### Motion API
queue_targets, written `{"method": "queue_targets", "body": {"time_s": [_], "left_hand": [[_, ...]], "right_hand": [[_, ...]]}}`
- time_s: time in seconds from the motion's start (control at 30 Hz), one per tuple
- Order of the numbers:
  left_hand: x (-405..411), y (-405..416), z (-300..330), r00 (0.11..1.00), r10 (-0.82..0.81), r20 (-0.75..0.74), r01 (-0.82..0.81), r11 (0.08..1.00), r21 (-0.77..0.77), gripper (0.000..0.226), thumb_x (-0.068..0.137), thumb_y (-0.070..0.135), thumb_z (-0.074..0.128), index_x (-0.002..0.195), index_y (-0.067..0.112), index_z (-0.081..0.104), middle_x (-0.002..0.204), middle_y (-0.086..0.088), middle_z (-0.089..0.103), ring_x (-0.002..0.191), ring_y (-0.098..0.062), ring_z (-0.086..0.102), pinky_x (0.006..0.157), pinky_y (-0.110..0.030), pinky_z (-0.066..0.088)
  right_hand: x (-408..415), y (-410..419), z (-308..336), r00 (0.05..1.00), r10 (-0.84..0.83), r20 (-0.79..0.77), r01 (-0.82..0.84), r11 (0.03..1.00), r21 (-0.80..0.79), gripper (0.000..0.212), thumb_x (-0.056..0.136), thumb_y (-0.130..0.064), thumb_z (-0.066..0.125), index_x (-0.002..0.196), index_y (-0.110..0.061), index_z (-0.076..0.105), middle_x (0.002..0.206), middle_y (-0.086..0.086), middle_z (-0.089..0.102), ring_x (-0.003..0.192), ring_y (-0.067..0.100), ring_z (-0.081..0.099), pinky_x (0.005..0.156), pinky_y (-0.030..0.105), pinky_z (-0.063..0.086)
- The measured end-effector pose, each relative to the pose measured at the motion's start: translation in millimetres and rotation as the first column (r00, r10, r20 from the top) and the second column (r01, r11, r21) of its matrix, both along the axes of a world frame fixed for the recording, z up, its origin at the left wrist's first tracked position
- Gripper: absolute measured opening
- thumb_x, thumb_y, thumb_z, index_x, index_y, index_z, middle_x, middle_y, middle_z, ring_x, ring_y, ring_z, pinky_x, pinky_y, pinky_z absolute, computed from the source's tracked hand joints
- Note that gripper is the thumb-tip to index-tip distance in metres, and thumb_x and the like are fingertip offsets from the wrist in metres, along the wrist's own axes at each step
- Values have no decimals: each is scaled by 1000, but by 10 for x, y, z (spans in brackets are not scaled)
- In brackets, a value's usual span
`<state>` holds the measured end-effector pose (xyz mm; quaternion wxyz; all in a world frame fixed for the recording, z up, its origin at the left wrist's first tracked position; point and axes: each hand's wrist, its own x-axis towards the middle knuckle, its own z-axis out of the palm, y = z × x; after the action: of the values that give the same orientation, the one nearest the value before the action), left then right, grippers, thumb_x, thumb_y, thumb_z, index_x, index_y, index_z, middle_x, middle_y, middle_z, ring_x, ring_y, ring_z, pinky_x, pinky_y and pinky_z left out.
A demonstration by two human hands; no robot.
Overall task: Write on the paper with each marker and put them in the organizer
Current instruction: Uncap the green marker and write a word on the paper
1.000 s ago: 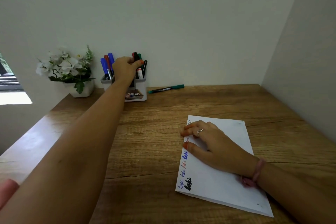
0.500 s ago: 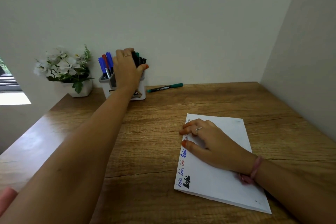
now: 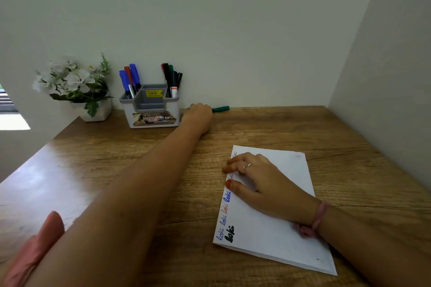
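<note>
left hand (image 3: 198,113) moved off the grey-and-white plastic organizer (image 3: 151,109) to the last green marker pen (image 3: 220,109) lying by the wall, fingers on it, grip hidden so can't tell. right hand (image 3: 254,178) flat on the white paper sheet (image 3: 275,223). next prob lift, uncap, write. wooden desk (image 3: 116,170), plain walls.

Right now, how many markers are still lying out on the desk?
1: a green marker by the back wall, right of the organizer, with the left hand over its near end. Others may be hidden.
</note>
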<state>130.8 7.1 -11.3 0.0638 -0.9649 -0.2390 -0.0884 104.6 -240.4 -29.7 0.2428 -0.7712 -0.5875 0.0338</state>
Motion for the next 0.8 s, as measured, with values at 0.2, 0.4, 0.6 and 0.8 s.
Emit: {"method": "queue_targets", "body": {"time_s": [0.2,0.4,0.6,0.8], "left_hand": [[-95,-116,73,997,-55,56,59,996,-61,28,94,11,43,120,4,51,116,-16,51,104,-29,53,85,-39,50],[-493,-369,326,898,-145,415,287,909,-303,33,89,12,57,122,8,56,111,-10,65,98,-15,61,85,-18,46],[-1134,-893,848,811,-381,444,538,783,-313,44,83,17,67,124,17,52,97,3,70,82,-3,65,81,-9,49],[-1448,-1334,834,713,-519,471,697,595,-400,61,81,22,71,134,23,42,114,10,61,95,1,61,83,-12,50]], "right_hand": [[-13,10,1,999,5,-32,-4,1000,28,36,92,-43,51,124,-28,55,127,-10,52,113,4,42,98,23,35],[-7,12,136,988,-67,-138,93,976,197,36,90,-34,59,124,-27,52,116,-10,56,92,-1,57,71,7,41],[46,-26,350,952,-89,-294,202,903,380,38,83,-27,69,116,-34,51,68,-7,59,63,3,55,56,11,41],[11,-53,313,909,78,-410,84,928,363,9,81,-28,54,75,-27,61,60,-15,66,56,2,61,54,12,43]]}}
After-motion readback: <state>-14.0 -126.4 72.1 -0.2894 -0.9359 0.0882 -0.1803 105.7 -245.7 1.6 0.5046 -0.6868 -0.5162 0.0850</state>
